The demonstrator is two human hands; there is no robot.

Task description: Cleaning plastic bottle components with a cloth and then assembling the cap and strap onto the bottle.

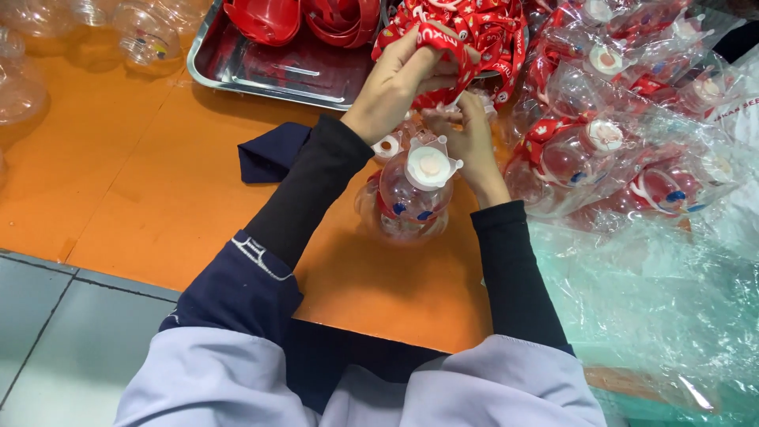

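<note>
The grip of the left hand [399, 79] is clenched on a red printed strap [443, 43], pulling it up out of a bundle of like straps [494, 32] at the far side of the bench [158, 182]. The right hand [472, 134] pinches the strap's lower end just above a clear round bottle with a white cap [415, 190], which stands on the orange bench between the forearms. Judging by this, the strap is not yet fastened to that bottle.

To the right lies a heap of strapped bottles in clear bags [624, 150], seemingly finished pieces. Far left sit bare clear bottles [146, 35] without straps, likely work left. A steel tray [269, 71] with red parts stands behind the hands, and a dark blue cloth [273, 154] lies under the left forearm.
</note>
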